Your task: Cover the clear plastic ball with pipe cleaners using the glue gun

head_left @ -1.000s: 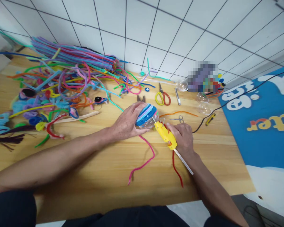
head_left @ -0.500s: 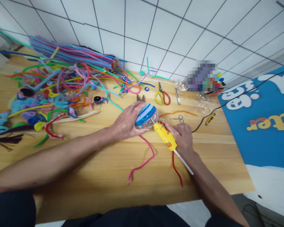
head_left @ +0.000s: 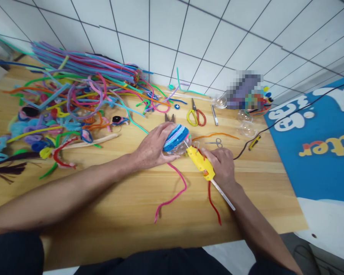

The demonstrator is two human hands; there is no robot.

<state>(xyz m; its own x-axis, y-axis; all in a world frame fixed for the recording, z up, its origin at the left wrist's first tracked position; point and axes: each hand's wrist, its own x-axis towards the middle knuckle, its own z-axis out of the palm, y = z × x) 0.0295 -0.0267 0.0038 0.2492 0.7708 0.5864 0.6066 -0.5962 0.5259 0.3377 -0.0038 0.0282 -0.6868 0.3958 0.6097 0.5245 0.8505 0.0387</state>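
My left hand [head_left: 153, 147] grips a clear plastic ball [head_left: 176, 139] partly covered with blue, light blue and pink pipe cleaner strips. My right hand [head_left: 222, 164] is wrapped round a yellow hot glue gun [head_left: 200, 162], whose nozzle points up and left at the ball's right side. From the gun's back end sticks a clear glue stick. Whether the nozzle touches the ball I cannot tell. A pink pipe cleaner [head_left: 185, 187] trails below the ball toward me. Under the glue gun a red pipe cleaner [head_left: 210, 200] comes out across the table.
Tangled pipe cleaners [head_left: 65, 107] and a long bundle [head_left: 88, 63] cover the left side. Beyond the ball lie pliers [head_left: 169, 118], red-and-yellow scissors [head_left: 196, 114], a pen [head_left: 215, 115] and small scissors [head_left: 218, 143]. At right are clear domes [head_left: 248, 129], a cutter [head_left: 255, 143] and a black cord [head_left: 275, 123].
Hardly anything differs. Both hands keep their hold on the ball and glue gun, and the whole view has shifted slightly.
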